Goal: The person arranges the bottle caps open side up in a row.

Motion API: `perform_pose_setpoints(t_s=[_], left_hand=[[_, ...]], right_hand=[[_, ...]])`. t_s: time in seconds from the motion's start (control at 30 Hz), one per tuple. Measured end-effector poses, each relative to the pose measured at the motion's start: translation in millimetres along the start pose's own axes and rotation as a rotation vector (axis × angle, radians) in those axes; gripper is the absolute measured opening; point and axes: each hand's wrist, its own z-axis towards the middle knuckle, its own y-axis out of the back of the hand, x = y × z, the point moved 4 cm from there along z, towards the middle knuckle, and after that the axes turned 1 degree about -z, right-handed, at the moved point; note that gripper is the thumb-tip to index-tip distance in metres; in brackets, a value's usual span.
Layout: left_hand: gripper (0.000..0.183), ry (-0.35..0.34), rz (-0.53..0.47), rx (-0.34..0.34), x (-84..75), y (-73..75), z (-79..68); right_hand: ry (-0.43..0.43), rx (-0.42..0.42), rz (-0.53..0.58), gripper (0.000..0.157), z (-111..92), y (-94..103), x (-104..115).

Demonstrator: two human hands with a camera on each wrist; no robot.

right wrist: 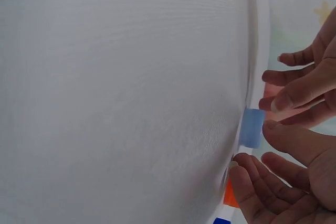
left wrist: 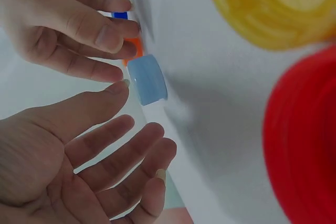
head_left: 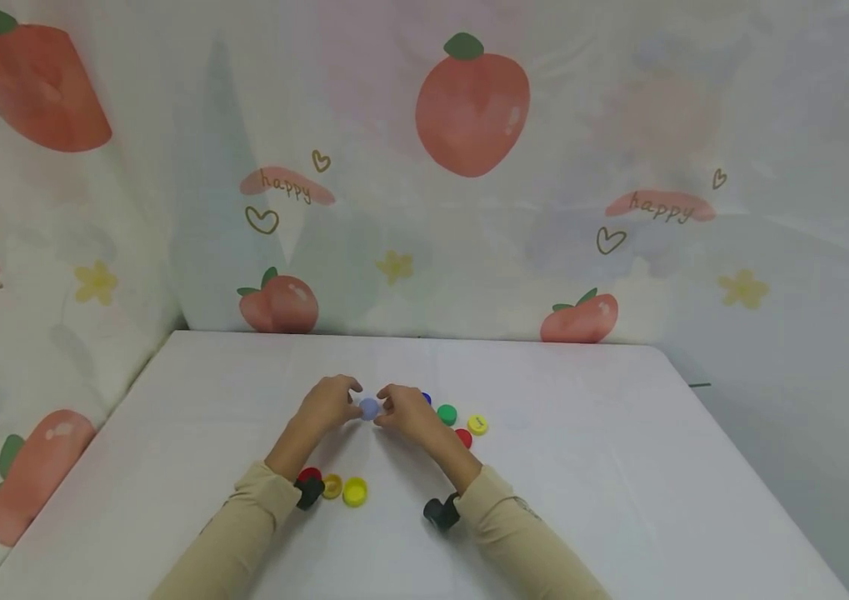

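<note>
Pale blue cap (head_left: 369, 408), apparently resting on the table (head_left: 581, 500), between the 2 hands. Left hand (head_left: 328, 403) and right hand (head_left: 407, 410): fingers loosely spread, gripping nothing, 1 thumb tip of each beside the cap; contact cannot be told. Likely faults: (1) unequal pressure from the 2 sides could skid or tip the cap, its smooth wall offering little purchase; (2) the right fingers, partly covering the orange cap (right wrist: 230, 198), could knock it; (3) the left wrist camera (head_left: 309, 492), beside the red cap (head_left: 310, 475), could nudge it if the forearm dips.
</note>
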Motion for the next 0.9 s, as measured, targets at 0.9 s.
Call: perform_pose_setpoints(t_s=[0.9], left_hand=[[0.021,0.006,-0.004,0.015,-0.1,-8.1,4.2]], right_hand=[[0.034,-0.012,-0.067,0.025,10.9,-11.4,0.2]])
